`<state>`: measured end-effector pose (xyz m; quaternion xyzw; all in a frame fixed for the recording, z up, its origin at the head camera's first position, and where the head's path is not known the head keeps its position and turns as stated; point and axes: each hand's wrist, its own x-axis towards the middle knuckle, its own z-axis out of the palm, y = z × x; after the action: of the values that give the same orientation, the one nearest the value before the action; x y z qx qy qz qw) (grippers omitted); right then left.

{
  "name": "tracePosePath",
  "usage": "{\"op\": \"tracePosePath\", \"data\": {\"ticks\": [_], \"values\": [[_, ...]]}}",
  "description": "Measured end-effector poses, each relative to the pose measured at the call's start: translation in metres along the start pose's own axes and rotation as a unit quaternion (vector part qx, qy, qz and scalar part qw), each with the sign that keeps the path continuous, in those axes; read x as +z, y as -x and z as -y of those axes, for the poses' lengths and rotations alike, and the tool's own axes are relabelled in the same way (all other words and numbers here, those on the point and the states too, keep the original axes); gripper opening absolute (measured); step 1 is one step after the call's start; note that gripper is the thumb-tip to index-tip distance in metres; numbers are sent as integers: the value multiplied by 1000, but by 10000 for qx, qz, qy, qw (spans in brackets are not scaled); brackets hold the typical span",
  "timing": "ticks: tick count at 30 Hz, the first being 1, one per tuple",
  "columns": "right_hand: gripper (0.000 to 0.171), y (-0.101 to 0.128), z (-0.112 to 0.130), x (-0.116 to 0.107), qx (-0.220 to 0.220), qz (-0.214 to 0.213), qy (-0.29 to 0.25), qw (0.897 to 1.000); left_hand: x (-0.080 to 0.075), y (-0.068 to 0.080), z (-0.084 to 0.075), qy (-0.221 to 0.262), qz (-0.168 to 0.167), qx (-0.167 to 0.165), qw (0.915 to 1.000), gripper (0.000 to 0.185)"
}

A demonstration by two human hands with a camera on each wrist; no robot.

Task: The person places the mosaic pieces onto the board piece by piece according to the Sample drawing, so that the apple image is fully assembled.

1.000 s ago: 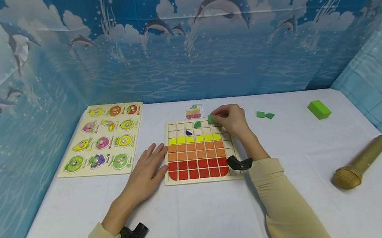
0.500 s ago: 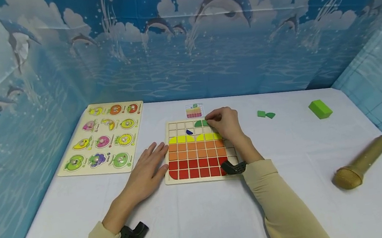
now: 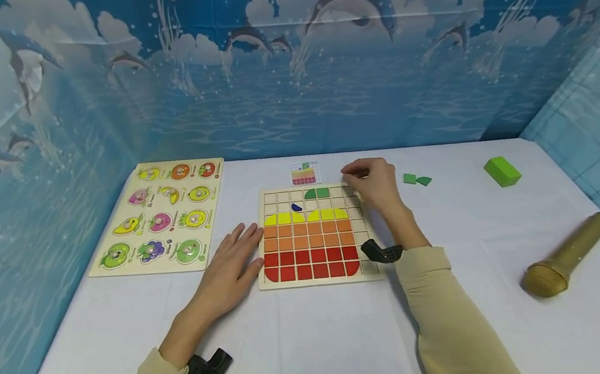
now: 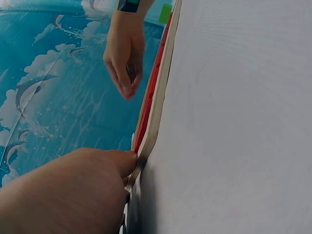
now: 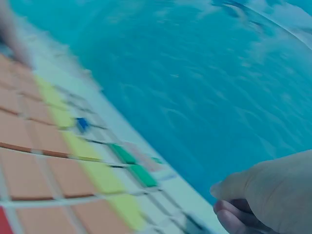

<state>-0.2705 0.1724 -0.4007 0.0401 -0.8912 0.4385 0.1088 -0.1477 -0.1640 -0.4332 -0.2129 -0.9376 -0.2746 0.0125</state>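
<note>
In the head view, a wooden grid board [image 3: 362, 224] bears rows of red, orange and yellow tiles, with a dark blue piece [image 3: 296, 207] above them. A green square tile [image 3: 323, 192] lies beside a green quarter-round tile [image 3: 310, 194] in an upper row. My left hand [image 3: 232, 260] rests at the board's left edge, fingers extended; in the left wrist view its thumb meets the corner. Over the board's upper right corner is my right hand [image 3: 376, 182], fingers loosely bent, nothing seen between them. The right wrist view shows the right hand [image 5: 273, 192] apart from the tiles.
A small picture card [image 3: 305, 174] lies behind the board. Two loose green pieces [image 3: 409, 179] are to its right, then a green block [image 3: 502, 172] and a gold microphone [image 3: 568, 256]. A fruit puzzle board [image 3: 146, 271] lies left. Dolphin-print cloth [image 3: 289, 106] hangs behind.
The right hand brought the green square tile to the board, set it beside the quarter-round tile and let go. It has since moved back to the right. The left hand has stayed put.
</note>
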Motion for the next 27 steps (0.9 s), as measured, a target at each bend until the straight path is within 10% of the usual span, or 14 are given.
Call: {"op": "tracePosePath", "data": {"ticks": [12, 27], "values": [[24, 1, -28, -53, 1488, -1597, 360, 9752, 1, 1, 2, 0, -29, -20, 10000, 64], [32, 3, -38, -61, 2319, -926, 746, 9654, 1, 0, 1, 50, -54, 36, 10000, 64]]}}
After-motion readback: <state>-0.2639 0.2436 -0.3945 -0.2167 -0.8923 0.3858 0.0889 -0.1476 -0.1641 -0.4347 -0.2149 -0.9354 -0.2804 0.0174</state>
